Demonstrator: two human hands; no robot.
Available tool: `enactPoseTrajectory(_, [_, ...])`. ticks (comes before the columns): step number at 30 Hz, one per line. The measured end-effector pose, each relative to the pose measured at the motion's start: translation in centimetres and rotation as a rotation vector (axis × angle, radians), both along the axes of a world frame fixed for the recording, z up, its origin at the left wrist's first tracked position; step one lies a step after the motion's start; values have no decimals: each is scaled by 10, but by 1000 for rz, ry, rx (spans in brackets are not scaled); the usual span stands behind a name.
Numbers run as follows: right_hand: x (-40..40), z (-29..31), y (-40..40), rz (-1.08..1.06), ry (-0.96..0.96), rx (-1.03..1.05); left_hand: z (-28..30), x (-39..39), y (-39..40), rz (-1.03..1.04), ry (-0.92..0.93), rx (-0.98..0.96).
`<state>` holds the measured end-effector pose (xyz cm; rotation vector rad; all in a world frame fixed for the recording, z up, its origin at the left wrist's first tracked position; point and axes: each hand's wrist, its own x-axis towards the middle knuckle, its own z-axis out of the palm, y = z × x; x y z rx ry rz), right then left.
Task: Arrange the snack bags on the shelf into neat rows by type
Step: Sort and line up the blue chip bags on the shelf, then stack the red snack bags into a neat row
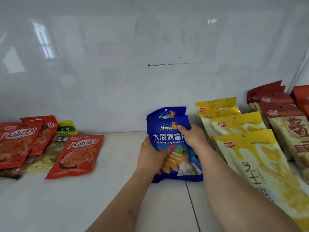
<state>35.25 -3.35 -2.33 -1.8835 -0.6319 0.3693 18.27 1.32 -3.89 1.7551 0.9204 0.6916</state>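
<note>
Nearest us, both bare forearms reach in from the bottom edge, elbows cut off. The left hand point(151, 154) grips the front blue chip bag point(173, 148) at its left edge, thumb over the front, fingers hidden behind. The right hand point(192, 137) pinches the same bag's upper right side, thumb on top. The bag lies mid-shelf on the white shelf point(107, 190), just left of a seam. A second blue bag point(167, 112) sits behind it, only its top strip showing. To the right, a row of yellow bags point(247, 148) overlaps front to back, the nearest running out of frame. Beyond those, dark red-topped bags point(284, 114) are clipped by the right edge. Far left, loose red bags point(78, 153) lie over a yellow-green bag point(64, 131), mostly covered. Behind everything, a glossy white wall point(117, 64), reflections blurred.
</note>
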Motion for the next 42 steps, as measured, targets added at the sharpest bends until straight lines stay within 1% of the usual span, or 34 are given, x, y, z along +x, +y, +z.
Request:
enactPoseTrajectory(2, [2, -3, 2, -2, -45, -39, -5, 1, 2, 24, -13, 9])
enactPoseTrajectory(7, [-1, 0, 3, -32, -201, -161, 7, -1, -8, 73, -22, 6])
enactPoseTrajectory(12, [-14, 14, 2, -138, -484, -281, 16, -13, -10, 124, -2, -25])
enactPoseTrajectory(15, [-31, 26, -2, -131, -656, -354, 20, -27, -11, 169, 49, -30])
enactPoseTrajectory(17, [-48, 30, -4, -74, -791, -343, 22, -40, -10, 196, 96, 28])
enactPoseTrajectory(20, [-85, 30, 0, 83, -958, -325, 26, -71, -4, 234, 247, 236])
enactPoseTrajectory(23, [-131, 25, 11, 216, -1059, -359, 31, -115, 9, 291, 401, 425])
enactPoseTrajectory(27, [-198, 19, 29, 318, -1115, -340, 35, -186, 28, 366, 566, 690])
enactPoseTrajectory(32, [-291, 17, 57, 376, -1146, -332, 33, -279, 53, 404, 662, 842])
enactPoseTrajectory(34, [-326, 19, 68, 388, -1143, -303, 34, -314, 60, 409, 690, 869])
enactPoseTrajectory(37, [-373, 22, 82, 421, -1134, -267, 36, -361, 69, 425, 683, 879])
enactPoseTrajectory(42, [-435, 27, 109, 506, -1092, -200, 41, -421, 88, 513, 688, 778])
